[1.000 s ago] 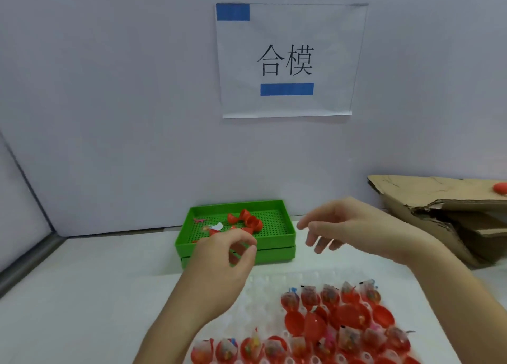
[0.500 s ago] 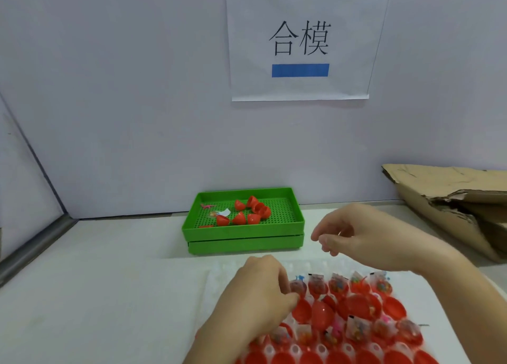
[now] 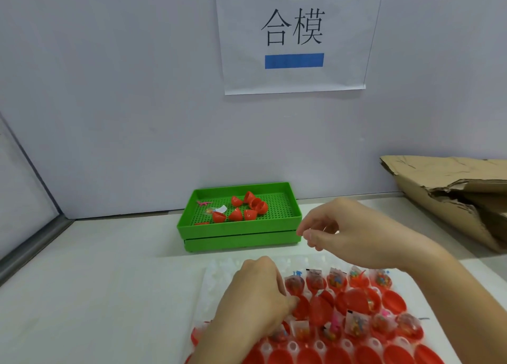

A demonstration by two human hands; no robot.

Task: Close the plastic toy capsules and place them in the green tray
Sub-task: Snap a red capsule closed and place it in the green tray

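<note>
The green tray (image 3: 241, 230) stands at the back of the table and holds several red capsules (image 3: 255, 205) and a few small toy bits. In front of me a clear blister sheet (image 3: 219, 276) carries several open red capsules (image 3: 356, 303) with small bagged toys in them. My left hand (image 3: 255, 297) lies over the sheet's left part, its curled fingertips pinching one red capsule (image 3: 300, 307). Above the sheet's far edge hovers my right hand (image 3: 348, 232), with loosely curled fingers and nothing held.
A torn cardboard box (image 3: 452, 193) lies at the right, close to my right forearm. A paper sign (image 3: 293, 34) hangs on the grey back wall. A metal rail (image 3: 27, 243) runs along the left side of the white table.
My left hand came back from the green tray and dropped onto the capsule sheet, closing its fingers on a capsule. My right hand's fingers curled in and it stayed hovering.
</note>
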